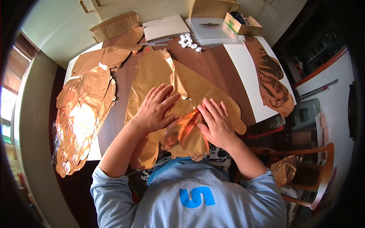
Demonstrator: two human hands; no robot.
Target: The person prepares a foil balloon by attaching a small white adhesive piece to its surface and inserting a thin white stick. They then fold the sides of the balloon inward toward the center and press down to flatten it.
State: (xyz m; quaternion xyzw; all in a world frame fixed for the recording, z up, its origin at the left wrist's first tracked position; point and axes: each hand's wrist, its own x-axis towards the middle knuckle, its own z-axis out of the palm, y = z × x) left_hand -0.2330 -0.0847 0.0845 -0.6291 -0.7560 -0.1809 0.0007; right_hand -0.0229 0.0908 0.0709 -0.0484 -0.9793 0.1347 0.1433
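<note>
So there's a big gold foil balloon (178,87), deflated and flat, lying on the brown table (213,64) right in front of the person, its near end hanging over the table edge toward their chest. Both hands are pressed down on it, palms flat. The left hand (154,108) sits on the middle of the foil with fingers spread fairly wide. The right hand (216,121) is just beside it, fingers closer together, resting on a crumpled fold (186,133) of the foil that bunches up between the two hands. Neither hand is gripping anything, they're just pushing flat.

To the left there's a stack of more foil balloons (81,117), and another one (110,55) lies further back. On the right a darker foil piece (272,79) lies along a white board (243,72). At the far end: some small white pieces (189,41), a clear plastic packet (211,30), a little cardboard box (243,23) and a white sheet (165,27). A wooden chair (315,171) stands off to the right.
</note>
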